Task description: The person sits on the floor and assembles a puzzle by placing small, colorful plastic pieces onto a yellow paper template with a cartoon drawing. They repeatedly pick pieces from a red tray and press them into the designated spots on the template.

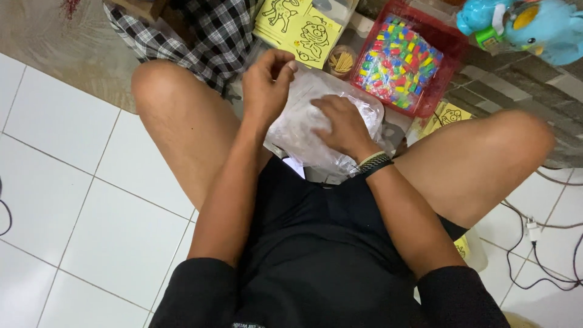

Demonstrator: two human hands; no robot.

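Note:
I sit cross-legged on the floor with a crumpled clear plastic bag (pixel 300 124) in my lap. My left hand (pixel 267 85) pinches the bag's upper edge with closed fingers. My right hand (pixel 343 124), with a braided band on the wrist, lies flat on top of the bag and presses it down. What is inside the bag cannot be made out through the wrinkled plastic.
A red tray (pixel 452 45) of small coloured blocks stands ahead, with yellow picture cards (pixel 306 30) and a small cup of sticks (pixel 343 61) beside it. A blue toy (pixel 540 24) lies far right. Checked cloth (pixel 206 36) at top, cables (pixel 540 237) on the white tiles at right.

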